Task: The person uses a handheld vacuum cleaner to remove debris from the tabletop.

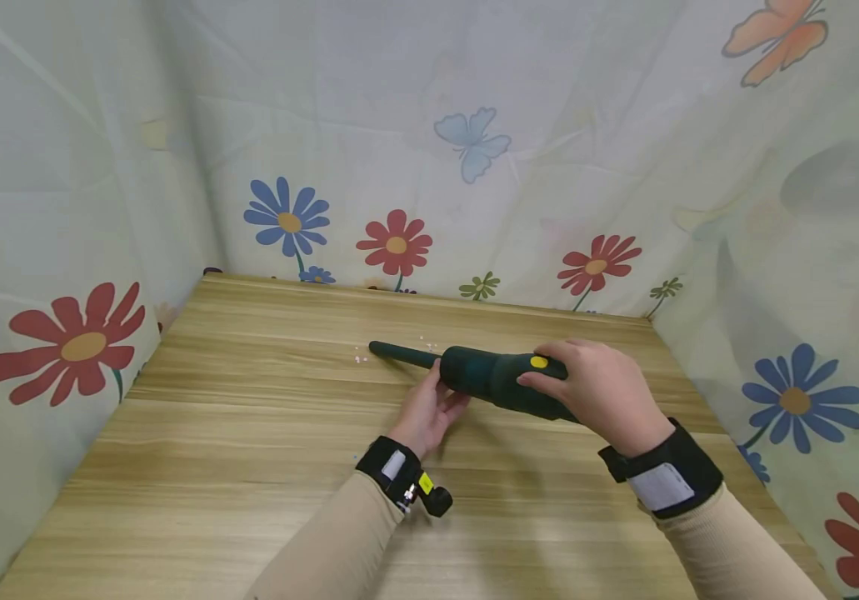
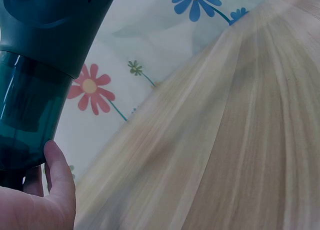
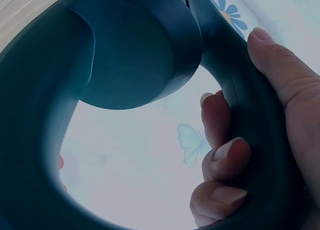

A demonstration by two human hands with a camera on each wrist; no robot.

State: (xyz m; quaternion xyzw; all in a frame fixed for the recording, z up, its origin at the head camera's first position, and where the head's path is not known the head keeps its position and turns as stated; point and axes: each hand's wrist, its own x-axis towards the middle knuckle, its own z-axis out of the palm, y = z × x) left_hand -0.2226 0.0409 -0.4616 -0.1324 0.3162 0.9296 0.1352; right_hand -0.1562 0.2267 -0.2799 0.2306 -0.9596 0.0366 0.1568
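A dark green handheld vacuum cleaner point(image 1: 491, 377) with a long thin nozzle point(image 1: 402, 354) points left over the wooden table. My right hand point(image 1: 600, 392) grips its looped handle, the thumb beside a yellow button point(image 1: 539, 362). In the right wrist view the fingers point(image 3: 227, 157) curl round that handle. My left hand point(image 1: 429, 412) holds the front end where the nozzle joins the body. The left wrist view shows its fingers point(image 2: 59, 172) against the bottom of the see-through dust cup point(image 2: 30, 110). Tiny white bits point(image 1: 360, 359) lie around the nozzle tip.
The wood-grain table point(image 1: 212, 417) is closed in at the back and both sides by a pale curtain point(image 1: 369, 100) printed with flowers and butterflies. Black bands with small devices circle both wrists. A small blue speck lies near the left wrist.
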